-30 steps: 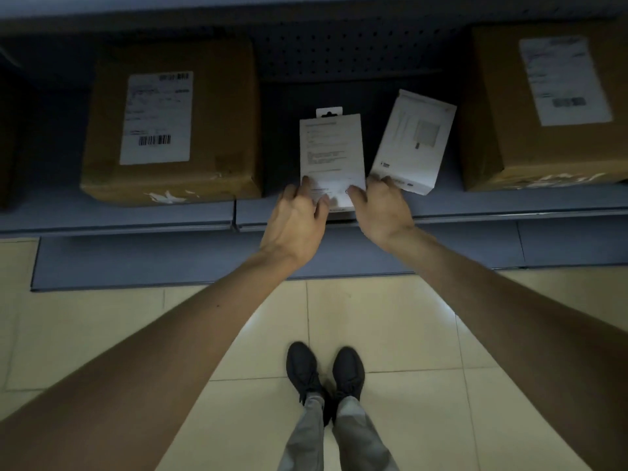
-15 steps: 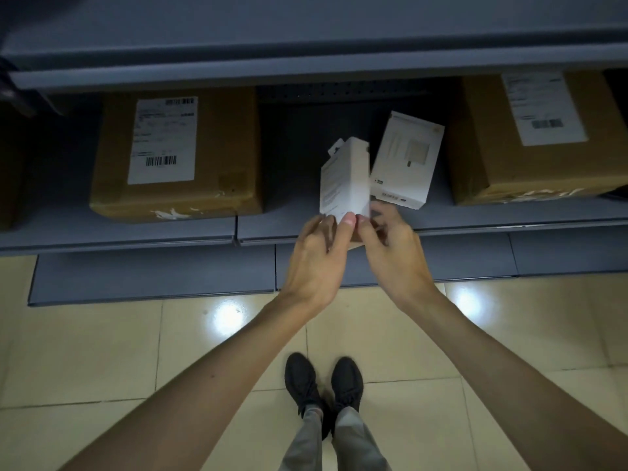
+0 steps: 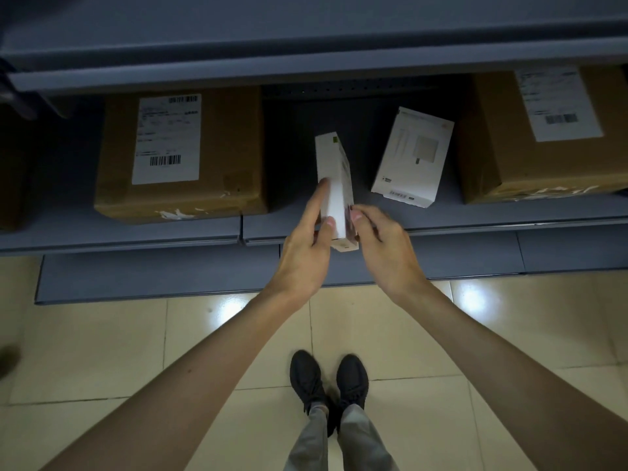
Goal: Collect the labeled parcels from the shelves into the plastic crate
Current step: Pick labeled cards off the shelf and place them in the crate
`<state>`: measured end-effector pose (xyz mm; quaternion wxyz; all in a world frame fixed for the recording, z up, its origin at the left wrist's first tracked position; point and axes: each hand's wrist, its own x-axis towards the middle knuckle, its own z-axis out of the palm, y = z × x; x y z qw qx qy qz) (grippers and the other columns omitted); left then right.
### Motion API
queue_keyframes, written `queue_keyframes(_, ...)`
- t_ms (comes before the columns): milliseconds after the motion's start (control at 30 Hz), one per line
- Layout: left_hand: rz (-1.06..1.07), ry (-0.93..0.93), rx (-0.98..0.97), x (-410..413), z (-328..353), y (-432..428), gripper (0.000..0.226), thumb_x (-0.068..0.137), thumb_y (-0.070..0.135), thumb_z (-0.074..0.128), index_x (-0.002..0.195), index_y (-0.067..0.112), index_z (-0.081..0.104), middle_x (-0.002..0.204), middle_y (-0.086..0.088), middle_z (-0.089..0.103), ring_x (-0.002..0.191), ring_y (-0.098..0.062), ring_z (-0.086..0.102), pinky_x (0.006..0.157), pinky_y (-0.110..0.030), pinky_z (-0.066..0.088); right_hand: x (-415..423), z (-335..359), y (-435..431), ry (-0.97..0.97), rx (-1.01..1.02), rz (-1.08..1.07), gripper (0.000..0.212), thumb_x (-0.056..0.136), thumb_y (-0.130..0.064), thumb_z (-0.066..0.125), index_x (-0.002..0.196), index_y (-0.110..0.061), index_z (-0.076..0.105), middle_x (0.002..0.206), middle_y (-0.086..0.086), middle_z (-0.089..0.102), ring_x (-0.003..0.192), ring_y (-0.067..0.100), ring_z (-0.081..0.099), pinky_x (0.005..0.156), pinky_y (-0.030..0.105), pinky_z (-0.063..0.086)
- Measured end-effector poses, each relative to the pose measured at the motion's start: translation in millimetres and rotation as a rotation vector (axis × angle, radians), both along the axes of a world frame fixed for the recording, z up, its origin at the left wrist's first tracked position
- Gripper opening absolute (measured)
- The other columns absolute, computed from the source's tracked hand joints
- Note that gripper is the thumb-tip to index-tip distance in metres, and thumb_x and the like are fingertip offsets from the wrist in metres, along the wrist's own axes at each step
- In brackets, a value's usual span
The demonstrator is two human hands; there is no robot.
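A small white box [image 3: 334, 178] is turned edge-on above the front lip of the low grey shelf [image 3: 441, 222]. My left hand [image 3: 306, 249] holds its left side, with a finger along the face and the thumb by the lower corner. My right hand [image 3: 384, 246] pinches its lower right edge. A second white box [image 3: 413, 158] with a charger picture lies flat on the shelf to the right. Two brown cardboard parcels with white barcode labels stand on the shelf, one at the left [image 3: 180, 154] and one at the right [image 3: 550, 137]. No crate is in view.
An upper shelf [image 3: 306, 56] overhangs the parcels. Beige floor tiles [image 3: 102, 351] lie below, and my dark shoes [image 3: 328, 379] stand close to the shelf base. A dark object [image 3: 10, 164] fills the shelf's far left end.
The small white box left the shelf and turned from face-on to edge-on, moving toward me. Both hands shifted from its bottom edge to its sides. The view rose a little.
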<state>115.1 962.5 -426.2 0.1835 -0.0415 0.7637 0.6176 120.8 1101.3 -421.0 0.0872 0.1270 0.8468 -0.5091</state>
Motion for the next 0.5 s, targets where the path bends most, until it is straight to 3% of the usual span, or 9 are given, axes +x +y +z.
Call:
queue_keyframes(100, 0.024, -0.052, 0.029, -4, -4, -9, 0.055, 0.105, 0.024, 0.039, 0.154, 0.049, 0.028, 0.155, 0.007, 0.042, 0.138, -0.017, 0.047, 0.113, -0.045, 0.044, -9, -4, 3, -0.07, 0.022, -0.051, 0.029, 0.104, -0.029, 0.044, 0.115, -0.011, 0.065, 0.104, 0.006, 0.067, 0.088, 0.015, 0.058, 0.062, 0.007, 0.041)
queue_keyframes(233, 0.123, -0.108, 0.025, -10, -3, -16, 0.048, 0.11, 0.022, 0.035, 0.157, 0.032, 0.031, 0.143, 0.001, 0.057, 0.124, -0.013, 0.06, 0.108, -0.035, 0.049, -21, -15, 5, -0.151, 0.009, -0.1, 0.032, 0.104, -0.03, 0.047, 0.107, -0.004, 0.067, 0.101, 0.009, 0.07, 0.092, 0.024, 0.062, 0.072, 0.029, 0.045)
queue_keyframes(333, 0.123, -0.135, -0.062, -13, -9, -16, 0.04, 0.109, 0.027, 0.04, 0.148, 0.035, 0.043, 0.132, 0.006, 0.064, 0.116, -0.011, 0.064, 0.104, -0.029, 0.051, -27, -22, 7, -0.164, 0.055, -0.069, 0.029, 0.104, -0.029, 0.048, 0.104, -0.007, 0.067, 0.092, 0.007, 0.067, 0.078, 0.017, 0.057, 0.057, 0.02, 0.037)
queue_keyframes(433, 0.095, -0.128, -0.197, -21, -21, -16, 0.033, 0.106, 0.038, 0.044, 0.134, 0.028, 0.059, 0.127, 0.0, 0.059, 0.114, -0.019, 0.064, 0.104, -0.038, 0.05, -31, -25, 10, -0.164, 0.107, -0.051, 0.029, 0.103, -0.026, 0.049, 0.096, -0.003, 0.066, 0.079, 0.006, 0.063, 0.067, 0.014, 0.052, 0.05, 0.013, 0.037)
queue_keyframes(500, 0.078, -0.132, -0.287, -27, -27, -18, 0.03, 0.106, 0.031, 0.047, 0.125, 0.016, 0.065, 0.123, -0.005, 0.048, 0.114, -0.026, 0.061, 0.107, -0.043, 0.048, -32, -30, 12, -0.168, 0.11, -0.04, 0.028, 0.102, -0.023, 0.05, 0.098, -0.001, 0.067, 0.086, 0.01, 0.067, 0.075, 0.021, 0.056, 0.054, 0.022, 0.036)
